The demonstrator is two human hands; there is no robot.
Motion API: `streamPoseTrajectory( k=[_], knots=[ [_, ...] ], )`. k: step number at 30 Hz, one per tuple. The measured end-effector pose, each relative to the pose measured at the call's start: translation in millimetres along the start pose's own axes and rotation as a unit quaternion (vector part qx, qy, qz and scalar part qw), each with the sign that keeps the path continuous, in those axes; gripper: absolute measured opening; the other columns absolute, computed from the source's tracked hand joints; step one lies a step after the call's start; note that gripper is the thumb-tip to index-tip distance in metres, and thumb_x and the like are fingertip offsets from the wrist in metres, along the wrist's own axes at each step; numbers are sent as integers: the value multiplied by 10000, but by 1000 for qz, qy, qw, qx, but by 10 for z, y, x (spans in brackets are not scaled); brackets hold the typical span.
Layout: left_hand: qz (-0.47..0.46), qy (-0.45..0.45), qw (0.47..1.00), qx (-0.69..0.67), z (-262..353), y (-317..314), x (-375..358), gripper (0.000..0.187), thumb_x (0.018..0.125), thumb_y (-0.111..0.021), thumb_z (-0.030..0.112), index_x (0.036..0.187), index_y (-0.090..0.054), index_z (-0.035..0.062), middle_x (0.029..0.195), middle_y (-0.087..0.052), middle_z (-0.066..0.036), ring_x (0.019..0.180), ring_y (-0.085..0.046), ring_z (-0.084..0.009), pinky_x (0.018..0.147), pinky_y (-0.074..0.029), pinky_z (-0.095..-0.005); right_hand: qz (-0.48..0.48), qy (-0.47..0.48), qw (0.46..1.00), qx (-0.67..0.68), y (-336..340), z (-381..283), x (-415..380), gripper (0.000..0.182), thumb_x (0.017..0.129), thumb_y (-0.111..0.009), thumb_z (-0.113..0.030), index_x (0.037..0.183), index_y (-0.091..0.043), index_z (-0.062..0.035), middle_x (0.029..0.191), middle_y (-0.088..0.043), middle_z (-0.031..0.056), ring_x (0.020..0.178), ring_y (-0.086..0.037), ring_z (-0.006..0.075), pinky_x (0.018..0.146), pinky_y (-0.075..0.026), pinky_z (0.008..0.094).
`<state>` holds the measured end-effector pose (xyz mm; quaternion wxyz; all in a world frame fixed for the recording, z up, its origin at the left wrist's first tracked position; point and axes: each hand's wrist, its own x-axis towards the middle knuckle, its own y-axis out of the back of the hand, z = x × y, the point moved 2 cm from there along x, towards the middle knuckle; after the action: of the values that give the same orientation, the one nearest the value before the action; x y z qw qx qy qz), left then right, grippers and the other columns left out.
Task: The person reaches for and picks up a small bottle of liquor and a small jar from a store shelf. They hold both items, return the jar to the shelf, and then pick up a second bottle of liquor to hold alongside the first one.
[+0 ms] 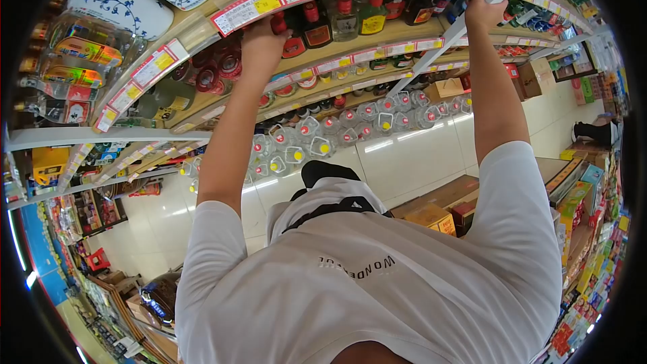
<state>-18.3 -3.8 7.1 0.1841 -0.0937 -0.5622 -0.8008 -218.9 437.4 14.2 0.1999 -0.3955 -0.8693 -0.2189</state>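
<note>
My left hand [261, 47] reaches in under the upper shelf edge, its fingers closed around the neck of a small bottle [294, 47] with a red cap and a reddish label. Part of the fingers is hidden behind the shelf's price strip and the bottle. To the right of it stand a dark bottle [315, 30] with a red cap, a clear bottle [345, 21] and a bottle with a yellow label [372, 19]. My right hand [484, 13] is wrapped round the white metal upright [455, 32] of the shelving.
Above are large white bottles with blue flowers [114, 3]. Round red-lidded containers [209, 79] sit left of my left arm. Several clear jugs [306, 128] stand on the floor below the shelves. Cartons [431, 217] lie behind me.
</note>
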Motion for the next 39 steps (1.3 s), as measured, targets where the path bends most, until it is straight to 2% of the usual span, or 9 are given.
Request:
streamPoseTrajectory(
  k=[8, 12, 15, 22, 25, 27, 30, 34, 39],
  knots=[
    [49, -65, 996, 28, -53, 622, -112, 411, 818, -744, 343, 1081, -679, 34, 957, -706, -155, 848, -659, -350, 797, -508, -419, -23, -18, 998, 63, -40, 58, 41, 595, 762, -770, -391, 1073, -497, 36, 801, -700, 164, 805, -700, 333, 785, -527, 395],
    [59, 43, 997, -39, -351, 913, -276, 321, 863, -696, 289, 1054, -694, 31, 905, -716, -134, 816, -675, -298, 774, -507, -385, -12, 15, 999, 33, 77, -158, -62, 590, 776, -765, -367, 1090, -479, 42, 775, -692, 157, 720, -704, 281, 671, -544, 365],
    [56, 48, 997, -17, -619, 926, -522, 290, 871, -694, 254, 1053, -691, 30, 877, -719, -111, 742, -689, -239, 698, -521, -357, -8, 10, 1000, 22, 82, -200, -69, 574, 782, -760, -346, 1090, -475, 47, 766, -687, 162, 685, -702, 273, 631, -548, 363],
    [87, 202, 961, -166, -824, 816, -1317, 226, 862, -714, 179, 1014, -679, 15, 833, -705, -89, 631, -669, -188, 606, -521, -327, 15, 2, 999, 43, -7, 16, 26, 566, 784, -766, -309, 1112, -482, 54, 838, -688, 196, 679, -702, 280, 618, -554, 371],
    [112, 264, 933, -216, -1034, 698, -1539, 272, 857, -719, 162, 1063, -652, -3, 891, -697, -100, 679, -673, -194, 638, -523, -330, 17, -1, 1000, 16, 39, -207, -96, 588, 789, -774, -324, 1133, -486, 57, 885, -690, 203, 756, -705, 300, 643, -552, 387],
    [143, 263, 935, -192, -1151, 640, -1615, 377, 836, -740, 141, 1148, -599, -16, 1025, -660, -142, 823, -668, -211, 708, -527, -338, 10, -11, 998, 60, -27, -81, -34, 588, 798, -768, -307, 1165, -480, 51, 940, -680, 223, 789, -705, 299, 649, -560, 390],
    [189, 246, 933, -181, -1276, 509, -1631, 551, 799, -773, 112, 1258, -503, -31, 1202, -562, -204, 1030, -612, -260, 818, -518, -354, 19, 36, 999, -13, -33, -41, 8, 591, 806, -765, -282, 1193, -465, 49, 1015, -658, 235, 823, -703, 293, 617, -584, 382],
    [196, 234, 926, -221, -1453, 299, -1492, 680, 774, -797, 99, 1315, -413, -48, 1303, -463, -238, 1177, -525, -305, 896, -504, -365, -7, -11, 996, 86, 36, -307, -138, 601, 815, -768, -249, 1217, -436, 50, 1086, -626, 213, 828, -690, 283, 571, -619, 365],
    [185, 195, 909, -319, -1670, 64, -1305, 647, 782, -785, 64, 1295, -411, -58, 1197, -567, -185, 1069, -599, -237, 899, -501, -324, -15, -22, 995, 96, -33, -161, -59, 605, 811, -778, -269, 1208, -446, 45, 1070, -630, 214, 811, -693, 282, 567, -623, 363]
  ],
)
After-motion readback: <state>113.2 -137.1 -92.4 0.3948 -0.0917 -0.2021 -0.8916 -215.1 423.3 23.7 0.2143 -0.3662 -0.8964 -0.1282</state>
